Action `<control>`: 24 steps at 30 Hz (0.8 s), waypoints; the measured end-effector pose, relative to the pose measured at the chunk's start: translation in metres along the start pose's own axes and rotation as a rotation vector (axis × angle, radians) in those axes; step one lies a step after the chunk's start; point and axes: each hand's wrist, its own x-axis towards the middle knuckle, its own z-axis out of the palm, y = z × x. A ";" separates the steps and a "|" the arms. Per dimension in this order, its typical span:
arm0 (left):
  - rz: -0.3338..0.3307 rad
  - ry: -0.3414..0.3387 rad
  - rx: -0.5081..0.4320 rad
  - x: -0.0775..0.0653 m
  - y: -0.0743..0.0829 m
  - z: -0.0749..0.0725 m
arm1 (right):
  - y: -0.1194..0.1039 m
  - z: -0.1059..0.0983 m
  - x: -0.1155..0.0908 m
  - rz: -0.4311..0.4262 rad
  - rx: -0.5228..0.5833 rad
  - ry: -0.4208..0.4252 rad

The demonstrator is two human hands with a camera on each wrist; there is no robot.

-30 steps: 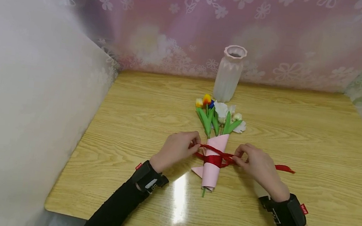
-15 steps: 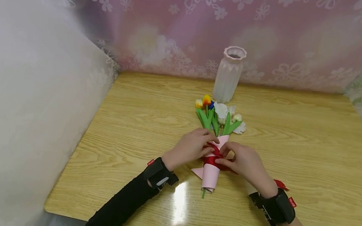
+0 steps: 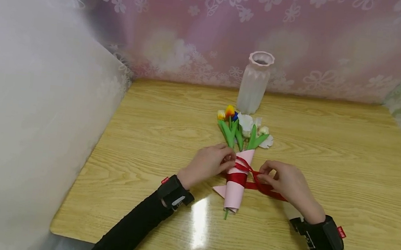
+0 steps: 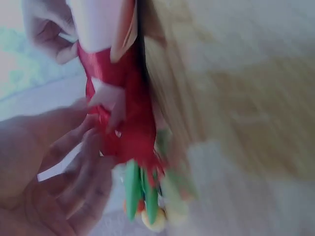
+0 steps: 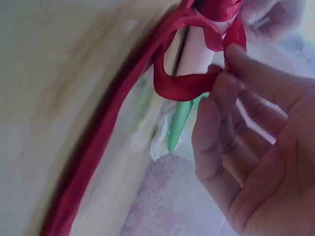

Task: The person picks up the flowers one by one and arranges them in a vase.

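A bouquet of tulips and white blooms lies on the table, its stems rolled in pink paper (image 3: 234,197). Red ribbon (image 3: 237,179) wraps round the paper, with loose loops crossing above the band. From the left, my left hand (image 3: 206,163) pinches the ribbon at the paper's edge. On the other side my right hand (image 3: 290,184) pinches a loop between thumb and index finger, drawn out to the right; the right wrist view shows this ribbon loop (image 5: 184,87) clearly. A long ribbon tail passes below the right hand. Blurred fingers (image 4: 78,182) meet the ribbon in the left wrist view.
Behind the flowers (image 3: 245,124) stands a pale ribbed vase (image 3: 252,89), upright and close to the blooms. The wooden table (image 3: 158,108) ends at a pink floral backdrop (image 3: 211,31). A white sheet (image 3: 23,80) hangs at the left.
Both hands came together over the ribbon, then moved apart again. My right hand has pulled a loop out to the right; the bouquet stays in place.
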 end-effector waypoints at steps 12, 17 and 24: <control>-0.082 0.083 0.014 0.009 -0.003 -0.010 | 0.004 -0.003 -0.003 -0.004 0.042 0.009; -0.272 0.234 -0.030 -0.018 -0.033 -0.027 | 0.024 -0.018 -0.013 0.175 0.025 0.014; -0.359 0.165 0.021 -0.044 -0.051 -0.032 | 0.038 -0.025 -0.024 0.237 -0.013 0.028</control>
